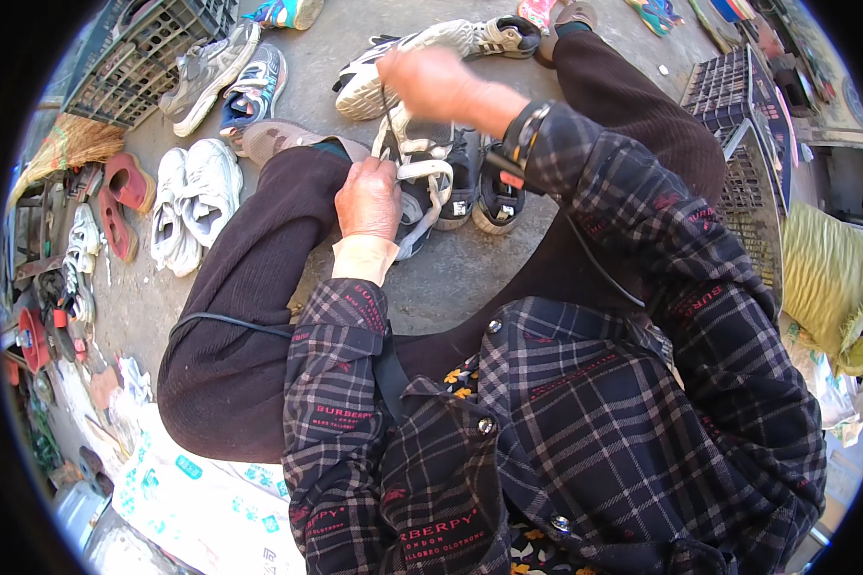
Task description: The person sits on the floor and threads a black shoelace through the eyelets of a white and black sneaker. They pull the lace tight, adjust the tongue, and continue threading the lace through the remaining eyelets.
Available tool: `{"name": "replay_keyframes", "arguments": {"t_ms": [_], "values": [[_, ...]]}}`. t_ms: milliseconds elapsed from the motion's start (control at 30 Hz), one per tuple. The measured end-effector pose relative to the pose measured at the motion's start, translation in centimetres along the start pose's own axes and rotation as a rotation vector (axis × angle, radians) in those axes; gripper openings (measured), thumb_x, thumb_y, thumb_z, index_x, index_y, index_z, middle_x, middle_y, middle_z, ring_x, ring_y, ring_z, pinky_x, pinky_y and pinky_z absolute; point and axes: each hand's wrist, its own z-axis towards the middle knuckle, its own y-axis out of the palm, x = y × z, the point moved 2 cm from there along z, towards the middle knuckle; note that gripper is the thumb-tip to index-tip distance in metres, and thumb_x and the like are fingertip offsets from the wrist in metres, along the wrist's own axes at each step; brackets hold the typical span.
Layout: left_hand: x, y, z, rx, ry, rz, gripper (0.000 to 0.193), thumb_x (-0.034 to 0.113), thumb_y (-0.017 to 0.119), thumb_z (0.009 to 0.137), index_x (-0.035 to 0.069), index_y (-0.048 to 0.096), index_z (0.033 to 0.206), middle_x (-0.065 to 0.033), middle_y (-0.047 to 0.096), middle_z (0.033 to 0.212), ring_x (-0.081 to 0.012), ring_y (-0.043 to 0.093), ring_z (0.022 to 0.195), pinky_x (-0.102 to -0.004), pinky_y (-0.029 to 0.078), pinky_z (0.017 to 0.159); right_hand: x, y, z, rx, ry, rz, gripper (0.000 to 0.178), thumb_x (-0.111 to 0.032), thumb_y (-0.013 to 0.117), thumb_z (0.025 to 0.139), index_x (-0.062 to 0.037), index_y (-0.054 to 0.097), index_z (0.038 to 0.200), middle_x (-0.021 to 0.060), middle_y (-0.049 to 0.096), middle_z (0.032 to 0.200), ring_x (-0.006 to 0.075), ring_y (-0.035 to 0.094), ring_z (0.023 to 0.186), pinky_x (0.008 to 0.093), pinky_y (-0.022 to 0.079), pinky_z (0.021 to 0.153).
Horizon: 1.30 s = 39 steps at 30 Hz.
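Observation:
My left hand (369, 198) is closed beside a grey-and-white shoe (426, 172) between my knees. What its fingers pinch is hidden. From those fingers a thin dark cord (389, 120) runs up to my right hand (431, 84). My right hand is raised higher, over the shoe's far end, blurred, its fingers closed around the cord. Touching the shoe's right side is a dark sneaker (462, 172), and another dark shoe (499, 196) stands further right. Just beyond my right hand lie pale sneakers (360, 91).
White sneakers (211, 192) stand left of my left leg, near red slippers (117, 225). Grey and blue sneakers (256, 86) lie by a black plastic crate (134, 77). More crates (750, 177) stand at the right. A white printed sack (201, 489) lies at lower left.

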Motion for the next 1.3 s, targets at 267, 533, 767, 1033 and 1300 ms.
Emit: {"name": "replay_keyframes", "arguments": {"t_ms": [267, 533, 767, 1033, 1300], "values": [[0.1, 0.1, 0.0, -0.022, -0.005, 0.004, 0.020, 0.009, 0.069, 0.062, 0.010, 0.056, 0.078, -0.0047, 0.054, 0.079, -0.0250, 0.056, 0.081, -0.0375, 0.047, 0.067, 7.6, 0.8, -3.8, -0.019, 0.961, 1.060, 0.013, -0.002, 0.050, 0.077, 0.0053, 0.057, 0.086, 0.0106, 0.058, 0.065, 0.0141, 0.053, 0.050, 0.0255, 0.044, 0.044], [0.2, -0.4, 0.1, 0.028, 0.016, -0.009, 0.021, 0.005, 0.067, 0.060, 0.008, 0.056, 0.077, -0.0077, 0.054, 0.080, -0.0273, 0.055, 0.084, -0.0383, 0.047, 0.067, 4.0, -1.4, -2.8, 0.178, 0.148, -0.022, 0.025, -0.009, 0.058, 0.072, -0.0050, 0.058, 0.097, 0.0140, 0.057, 0.095, 0.0288, 0.059, 0.086, 0.0366, 0.048, 0.073], [0.1, -0.3, 0.1, 0.007, -0.007, 0.015, 0.021, 0.009, 0.068, 0.063, 0.011, 0.058, 0.080, -0.0045, 0.054, 0.081, -0.0252, 0.055, 0.084, -0.0374, 0.046, 0.068, -2.0, 1.6, -4.1, -0.345, -0.276, -0.035, 0.016, -0.014, 0.061, 0.067, -0.0078, 0.062, 0.082, 0.0108, 0.057, 0.087, 0.0302, 0.061, 0.074, 0.0405, 0.049, 0.061], [0.0, -0.2, -0.2, 0.003, 0.012, -0.007, 0.018, 0.006, 0.065, 0.062, 0.009, 0.057, 0.079, -0.0063, 0.054, 0.081, -0.0263, 0.055, 0.084, -0.0385, 0.047, 0.066, 3.3, -0.4, -0.9, 0.065, 0.226, -0.045, 0.014, -0.015, 0.054, 0.076, -0.0061, 0.059, 0.085, 0.0137, 0.063, 0.078, 0.0318, 0.062, 0.071, 0.0409, 0.051, 0.063], [-0.3, 0.3, 0.0, -0.040, -0.073, 0.022, 0.021, 0.010, 0.068, 0.064, 0.009, 0.055, 0.080, -0.0059, 0.054, 0.081, -0.0264, 0.055, 0.084, -0.0386, 0.046, 0.069, 8.7, -6.6, -0.7, 0.330, 0.451, -0.257, 0.020, -0.022, 0.059, 0.076, -0.0035, 0.057, 0.084, 0.0144, 0.059, 0.068, 0.0271, 0.057, 0.062, 0.0388, 0.047, 0.062]]}}
